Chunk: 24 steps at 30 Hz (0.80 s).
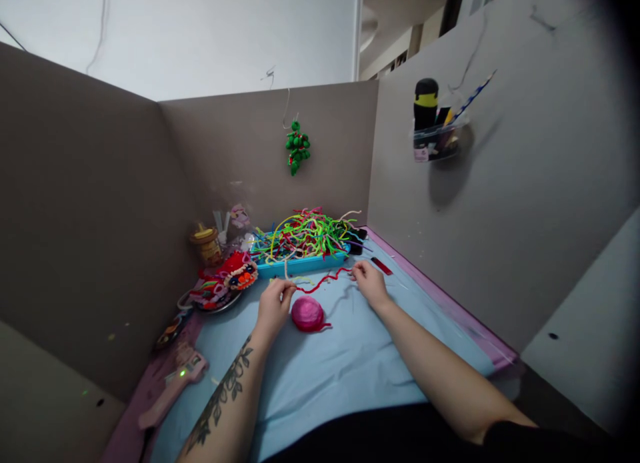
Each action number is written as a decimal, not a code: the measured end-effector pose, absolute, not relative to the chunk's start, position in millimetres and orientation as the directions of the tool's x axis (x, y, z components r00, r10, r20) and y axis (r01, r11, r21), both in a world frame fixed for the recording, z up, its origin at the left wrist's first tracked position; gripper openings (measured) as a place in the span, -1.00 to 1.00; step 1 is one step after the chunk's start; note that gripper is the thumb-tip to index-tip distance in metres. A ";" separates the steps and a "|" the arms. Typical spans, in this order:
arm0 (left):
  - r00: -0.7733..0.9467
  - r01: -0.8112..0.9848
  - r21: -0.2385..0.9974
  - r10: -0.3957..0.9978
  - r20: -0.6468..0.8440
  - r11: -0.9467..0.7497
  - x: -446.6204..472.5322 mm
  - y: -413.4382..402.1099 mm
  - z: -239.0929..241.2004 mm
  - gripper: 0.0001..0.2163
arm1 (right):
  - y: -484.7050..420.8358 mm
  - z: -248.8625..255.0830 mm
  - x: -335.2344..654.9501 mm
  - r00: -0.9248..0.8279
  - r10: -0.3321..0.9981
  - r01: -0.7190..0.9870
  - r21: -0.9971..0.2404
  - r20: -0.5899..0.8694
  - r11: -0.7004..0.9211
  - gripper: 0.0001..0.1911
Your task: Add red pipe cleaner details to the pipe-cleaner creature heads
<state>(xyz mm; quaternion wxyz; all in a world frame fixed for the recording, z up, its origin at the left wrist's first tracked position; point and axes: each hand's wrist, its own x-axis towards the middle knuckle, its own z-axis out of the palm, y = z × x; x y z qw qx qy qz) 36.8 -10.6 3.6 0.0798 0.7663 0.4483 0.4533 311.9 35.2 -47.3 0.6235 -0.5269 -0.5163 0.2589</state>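
Note:
A wavy red pipe cleaner stretches between my two hands, a little above the blue table cover. My left hand pinches its left end. At the other end, my right hand closes its fingertips on it. Just below the pipe cleaner sits a small round bowl shape, pink inside and darker red-pink around the lower rim, with a short red end sticking out to the right. It stands apart from both hands, nearest to the left.
A blue tray heaped with colourful pipe cleaners stands at the back. To the left are a plate of fuzzy pieces, a jar and a pink glue gun with a green light. A red item lies right. Grey panels surround the table.

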 end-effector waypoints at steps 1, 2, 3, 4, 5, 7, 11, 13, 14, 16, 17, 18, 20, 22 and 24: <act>0.152 0.636 0.526 0.760 0.631 -0.564 35.4 -9.4 3.5 -0.85 | 36.0 -46.3 312.0 0.349 0.865 0.181 -0.931 0.362 0.317 -0.84; 0.112 0.660 0.524 0.761 0.639 -0.538 33.9 -8.2 3.5 -0.85 | 36.9 -45.2 311.9 0.363 0.864 0.135 -0.937 0.350 0.323 -0.80; 0.073 0.684 0.524 0.761 0.644 -0.508 32.7 -7.0 3.6 -0.84 | 37.8 -43.9 311.5 0.372 0.865 0.082 -0.940 0.336 0.330 -0.76; 0.040 0.706 0.524 0.764 0.643 -0.478 31.8 -6.0 3.7 -0.83 | 38.7 -42.5 311.0 0.373 0.870 0.027 -0.941 0.322 0.337 -0.72; 0.019 0.724 0.524 0.772 0.635 -0.449 31.2 -5.2 3.8 -0.82 | 39.3 -41.0 310.4 0.365 0.878 -0.028 -0.939 0.309 0.343 -0.69; 0.003 0.748 0.526 0.794 0.608 -0.405 31.7 -4.7 3.6 -0.80 | 39.8 -37.9 309.7 0.337 0.895 -0.125 -0.929 0.291 0.349 -0.64; -0.002 0.765 0.528 0.818 0.575 -0.369 37.2 -6.3 1.6 -0.81 | 38.6 -33.8 312.9 0.306 0.916 -0.231 -0.913 0.259 0.335 -0.62; -0.021 0.758 0.550 0.829 0.559 -0.351 39.7 -6.4 0.3 -0.83 | 38.9 -33.7 315.8 0.302 0.921 -0.243 -0.915 0.245 0.323 -0.62; -0.041 0.744 0.578 0.840 0.540 -0.335 40.3 -5.7 -0.6 -0.84 | 39.5 -34.0 317.2 0.302 0.923 -0.239 -0.918 0.240 0.317 -0.62; -0.085 0.701 0.649 0.869 0.488 -0.296 39.5 -2.7 -2.5 -0.84 | 40.9 -34.8 319.6 0.310 0.921 -0.212 -0.927 0.236 0.308 -0.62; -0.097 0.677 0.681 0.883 0.458 -0.279 38.2 -0.5 -3.6 -0.83 | 41.3 -34.9 320.6 0.320 0.917 -0.188 -0.933 0.237 0.306 -0.64; -0.101 0.657 0.705 0.896 0.433 -0.267 36.6 1.9 -4.7 -0.83 | 41.0 -34.5 321.7 0.334 0.912 -0.160 -0.939 0.240 0.305 -0.66; -0.094 0.622 0.739 0.913 0.397 -0.257 33.4 6.1 -6.5 -0.81 | 37.5 -31.5 322.8 0.386 0.885 -0.091 -0.944 0.260 0.317 -0.73; -0.083 0.573 0.778 0.926 0.369 -0.259 31.9 8.1 -7.3 -0.81 | 29.0 -25.9 320.5 0.465 0.796 0.111 -0.917 0.388 0.382 -0.79; -0.065 0.516 0.812 0.933 0.354 -0.272 33.8 6.9 -7.1 -0.80 | 16.2 -19.4 311.8 0.422 0.630 0.485 -0.749 0.652 0.451 -0.70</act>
